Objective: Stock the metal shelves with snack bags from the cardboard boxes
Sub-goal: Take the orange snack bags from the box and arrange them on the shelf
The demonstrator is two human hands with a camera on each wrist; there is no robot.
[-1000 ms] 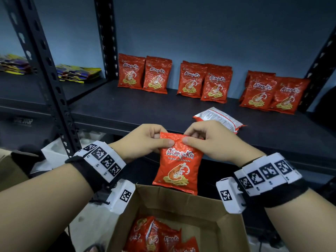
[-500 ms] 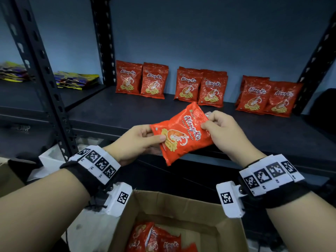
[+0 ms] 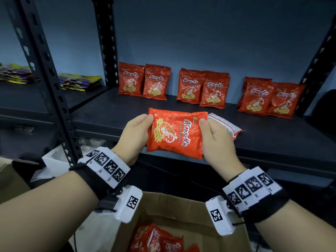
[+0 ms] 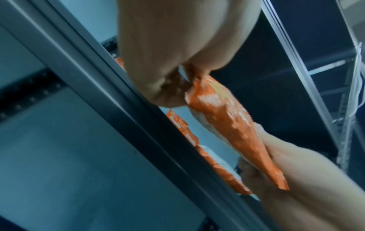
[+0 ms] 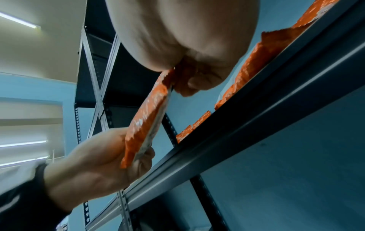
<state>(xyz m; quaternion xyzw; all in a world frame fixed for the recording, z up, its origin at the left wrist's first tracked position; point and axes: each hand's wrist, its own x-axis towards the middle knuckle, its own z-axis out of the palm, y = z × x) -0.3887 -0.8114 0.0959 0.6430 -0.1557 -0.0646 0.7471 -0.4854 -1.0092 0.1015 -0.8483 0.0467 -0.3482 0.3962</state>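
The snack bag [image 3: 175,133] is a glossy red-orange packet turned sideways, so its white "Alang-Ka prawn crackers" lettering runs down the right half and the printed prawn and yellow sticks sit on the left. Its foil is lightly crinkled and it looks plump in the middle, thin at the sealed ends. It hangs in the air just in front of the metal shelf's [image 3: 109,115] front edge, above the open cardboard box [image 3: 178,206]. The left hand [image 3: 135,137] has its grip on the bag's left end, thumb on the face and fingers curled behind; the right hand [image 3: 216,140] pinches the right end the same way. Behind the bag, against the wall at the back of the shelf, six matching bags [image 3: 189,86] stand upright in pairs. Just behind the right hand, one bag [image 3: 225,124] lies flat, white back up. More red bags [image 3: 160,240] lie in the box.
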